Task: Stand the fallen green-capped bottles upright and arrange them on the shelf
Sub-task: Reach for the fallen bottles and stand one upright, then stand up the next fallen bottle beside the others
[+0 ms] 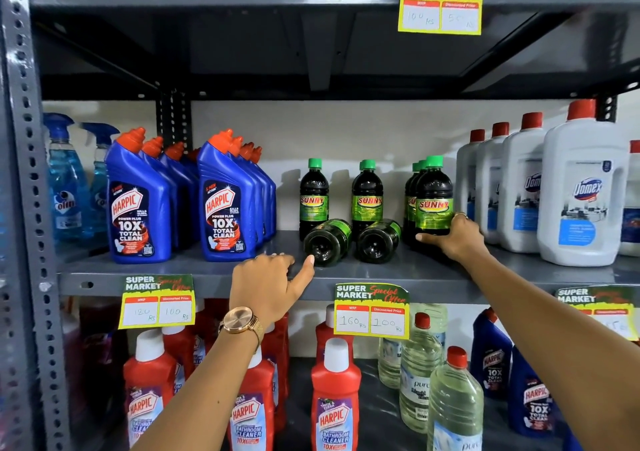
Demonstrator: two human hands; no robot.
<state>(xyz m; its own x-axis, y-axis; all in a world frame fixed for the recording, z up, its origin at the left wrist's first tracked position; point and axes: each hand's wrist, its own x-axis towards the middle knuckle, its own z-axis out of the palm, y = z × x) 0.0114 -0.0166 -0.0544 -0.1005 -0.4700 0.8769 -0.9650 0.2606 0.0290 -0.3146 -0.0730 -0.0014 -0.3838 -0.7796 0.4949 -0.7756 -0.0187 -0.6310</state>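
At the centre of the frame, the grey metal shelf (194, 260) carried a group of dark Sunny bottles with green caps. 2 fallen bottles lay on their sides with their bases toward the camera: the left fallen bottle (327, 242) and the right fallen bottle (378, 241), just beside each other and close to the front edge. Behind them stood an upright bottle (313, 196) at centre left and another upright one (367, 196) just right of it, with at least 1 more cap showing behind the second.

At centre right, the right hand (453, 236) was wrapped around the lower part of the front bottle (433, 198), thumb across its base and fingers around the right side. That bottle stood upright, with more green caps lined up behind it.

The left hand (268, 286), lower centre of the frame, wore a watch (239, 321) on its wrist. It held nothing; its fingers were loosely curled over the shelf edge and the thumb tip reached just beside the base of the left fallen bottle. Whether it touched could not be told.

Blue Harpic bottles (225, 201) filled the left of the shelf, and white Domex bottles (581, 191) the right. A price tag (372, 310) hung from the shelf edge below the fallen pair.
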